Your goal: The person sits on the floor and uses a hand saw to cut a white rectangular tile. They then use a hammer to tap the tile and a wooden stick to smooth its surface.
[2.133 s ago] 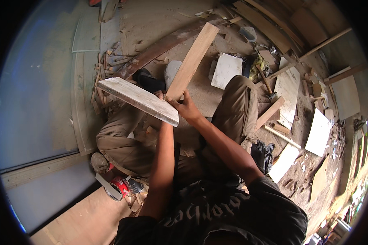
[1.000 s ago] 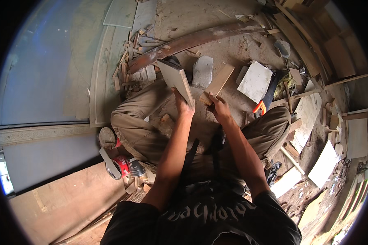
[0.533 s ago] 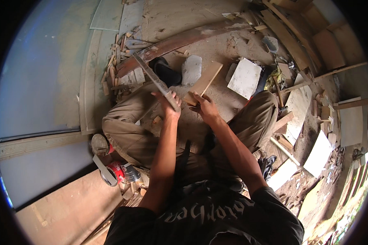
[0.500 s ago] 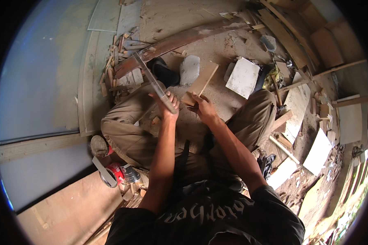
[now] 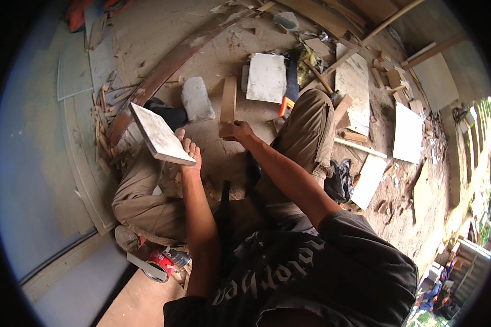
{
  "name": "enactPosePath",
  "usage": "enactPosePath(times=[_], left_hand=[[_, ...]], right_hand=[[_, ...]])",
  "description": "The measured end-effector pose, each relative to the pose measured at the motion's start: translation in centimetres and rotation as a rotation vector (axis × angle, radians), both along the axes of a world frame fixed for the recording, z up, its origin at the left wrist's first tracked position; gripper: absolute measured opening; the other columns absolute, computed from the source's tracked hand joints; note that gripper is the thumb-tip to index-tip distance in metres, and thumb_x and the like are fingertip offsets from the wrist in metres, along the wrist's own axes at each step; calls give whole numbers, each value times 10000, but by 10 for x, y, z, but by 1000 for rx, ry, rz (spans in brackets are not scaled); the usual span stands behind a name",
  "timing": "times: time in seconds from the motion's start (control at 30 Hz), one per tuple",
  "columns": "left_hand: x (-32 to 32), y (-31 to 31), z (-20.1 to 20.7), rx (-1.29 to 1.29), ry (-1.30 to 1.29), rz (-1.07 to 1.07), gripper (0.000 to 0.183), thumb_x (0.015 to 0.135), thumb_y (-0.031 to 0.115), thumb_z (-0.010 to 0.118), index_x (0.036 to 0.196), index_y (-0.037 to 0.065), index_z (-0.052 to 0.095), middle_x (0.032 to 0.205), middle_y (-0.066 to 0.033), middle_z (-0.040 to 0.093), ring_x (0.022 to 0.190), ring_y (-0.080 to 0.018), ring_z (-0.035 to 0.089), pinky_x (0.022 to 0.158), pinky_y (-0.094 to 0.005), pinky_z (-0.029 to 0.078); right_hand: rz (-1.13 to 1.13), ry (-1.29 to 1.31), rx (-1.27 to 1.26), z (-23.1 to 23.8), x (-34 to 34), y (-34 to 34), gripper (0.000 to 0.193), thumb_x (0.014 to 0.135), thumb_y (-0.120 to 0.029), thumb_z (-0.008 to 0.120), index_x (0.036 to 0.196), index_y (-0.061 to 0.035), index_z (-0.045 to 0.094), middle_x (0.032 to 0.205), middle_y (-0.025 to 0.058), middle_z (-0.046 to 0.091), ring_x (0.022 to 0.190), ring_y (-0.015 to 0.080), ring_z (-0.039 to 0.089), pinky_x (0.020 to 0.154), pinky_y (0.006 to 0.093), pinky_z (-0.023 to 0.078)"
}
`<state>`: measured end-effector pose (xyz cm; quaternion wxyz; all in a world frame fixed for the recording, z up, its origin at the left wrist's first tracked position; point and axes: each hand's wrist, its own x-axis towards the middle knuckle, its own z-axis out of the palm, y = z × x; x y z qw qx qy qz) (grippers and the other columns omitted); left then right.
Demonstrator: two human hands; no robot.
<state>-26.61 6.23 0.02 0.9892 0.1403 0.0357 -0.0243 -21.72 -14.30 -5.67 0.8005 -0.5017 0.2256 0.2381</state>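
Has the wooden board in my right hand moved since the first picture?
Yes, down in view: the wooden board reached far above the grey stone; now their tops are about level.

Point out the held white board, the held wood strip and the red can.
White board (image 5: pixel 162 137), head view: middle of its pale face.
Wood strip (image 5: pixel 228 102), head view: its long face.
Red can (image 5: pixel 163 260), head view: its red side.

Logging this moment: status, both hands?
Left hand: gripping white-faced board. Right hand: gripping wooden plank. Pieces apart. Grey block on ground beyond hands.
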Motion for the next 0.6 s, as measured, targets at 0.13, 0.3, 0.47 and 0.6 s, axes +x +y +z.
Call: enactPosePath(times=[0.13,0.3,0.47,0.6], left_hand=[[1,-18,2,44,99,-42,399,986,264,450,1296,11,445,610,1,379,434,-90,356,381,-215,317],[1,-32,6,98,81,-69,412,983,301,436,1273,10,469,590,7,363,418,-91,342,375,-222,324],[3,-39,15,280,117,-1,444,969,342,426,1259,10,483,576,17,354,398,-96,323,357,-239,287],[10,-27,17,594,410,94,601,984,536,238,1201,54,524,692,-8,473,568,-149,465,515,-315,376]], right_hand=[[323,-29,-418,-6,6,-11,550,898,-346,636,1168,115,506,1005,220,633,846,258,677,658,359,566],[219,-464,-1086,21,-13,0,514,890,-389,631,1057,93,566,884,196,647,788,230,659,655,366,514],[147,-568,-592,94,-11,9,490,940,-426,559,1059,47,596,926,173,661,881,249,640,755,393,503],[322,-542,-180,149,-26,15,629,962,-535,442,1249,18,527,1174,191,601,1123,272,562,924,406,453]])
